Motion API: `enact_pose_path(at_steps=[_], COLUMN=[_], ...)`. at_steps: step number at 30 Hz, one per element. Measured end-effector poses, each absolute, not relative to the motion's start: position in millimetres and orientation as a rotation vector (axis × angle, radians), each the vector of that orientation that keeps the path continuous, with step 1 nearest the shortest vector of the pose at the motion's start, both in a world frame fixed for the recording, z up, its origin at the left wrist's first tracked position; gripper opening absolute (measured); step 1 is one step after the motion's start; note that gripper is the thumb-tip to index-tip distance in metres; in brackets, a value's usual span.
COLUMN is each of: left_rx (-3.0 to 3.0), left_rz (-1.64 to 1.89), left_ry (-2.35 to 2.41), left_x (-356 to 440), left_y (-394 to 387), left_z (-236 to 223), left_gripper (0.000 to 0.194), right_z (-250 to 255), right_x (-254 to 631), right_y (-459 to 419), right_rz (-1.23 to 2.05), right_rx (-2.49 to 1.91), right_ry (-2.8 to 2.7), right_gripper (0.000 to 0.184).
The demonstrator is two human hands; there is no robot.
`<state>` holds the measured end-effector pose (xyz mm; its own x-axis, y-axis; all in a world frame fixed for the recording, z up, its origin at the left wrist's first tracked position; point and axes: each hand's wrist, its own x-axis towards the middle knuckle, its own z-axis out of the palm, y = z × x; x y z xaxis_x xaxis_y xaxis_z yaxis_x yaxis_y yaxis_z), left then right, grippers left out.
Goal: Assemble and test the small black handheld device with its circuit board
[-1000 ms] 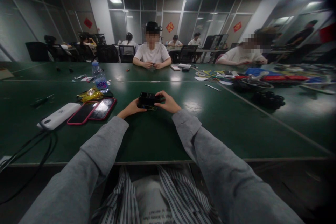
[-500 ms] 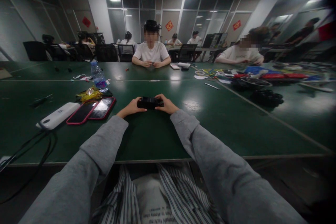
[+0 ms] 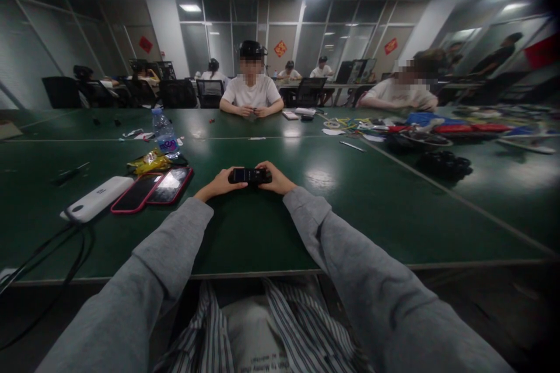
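Observation:
A small black boxy device [image 3: 249, 175] sits between both my hands, low over the green table [image 3: 262, 227]. My left hand [image 3: 221, 184] grips its left end with the fingers curled around it. At its right end my right hand [image 3: 273, 179] is closed on it too, thumb on top. Both arms wear grey sleeves and stretch out from the near table edge.
To the left lie two red-cased phones [image 3: 151, 188], a white power bank [image 3: 97, 199] with black cables, a yellow snack wrapper [image 3: 147, 162] and a water bottle [image 3: 165, 132]. Across the table a person in white [image 3: 251, 93] sits. Coloured clutter [image 3: 420, 131] covers the right side.
The black device has turned and dropped lower, now lying flatter between my hands. Both hands stayed on it.

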<state>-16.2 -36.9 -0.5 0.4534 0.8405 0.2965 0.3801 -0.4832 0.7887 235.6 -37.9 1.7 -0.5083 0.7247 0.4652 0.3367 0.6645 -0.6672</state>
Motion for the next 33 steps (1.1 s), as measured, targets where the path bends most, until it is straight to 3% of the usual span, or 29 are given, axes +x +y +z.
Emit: enact_pose_path(at_steps=[9, 17, 27, 30, 33], left_rx=[2.03, 2.029, 1.897, 1.679, 1.402], left_rz=[0.844, 0.85, 0.923, 0.974, 0.977], left_ry=[1.009, 1.022, 0.97, 0.917, 0.832], left_x=[-18, -15, -8, -5, -1], left_y=[-37, -44, -51, -50, -49], left_z=[3, 9, 14, 12, 10], left_gripper=[0.064, 0.064, 0.065, 0.07, 0.058], right_z=[-1, -2, -1, 0, 1], right_x=[232, 231, 225, 224, 225], right_y=[-40, -36, -43, -43, -42], right_rz=[0.787, 1.133, 1.286, 1.329, 1.362], right_rx=[-0.829, -0.906, -0.912, -0.911, -0.906], right_ry=[-2.058, -1.819, -1.54, -1.45, -1.376], right_gripper=[0.053, 0.044, 0.053, 0.054, 0.054])
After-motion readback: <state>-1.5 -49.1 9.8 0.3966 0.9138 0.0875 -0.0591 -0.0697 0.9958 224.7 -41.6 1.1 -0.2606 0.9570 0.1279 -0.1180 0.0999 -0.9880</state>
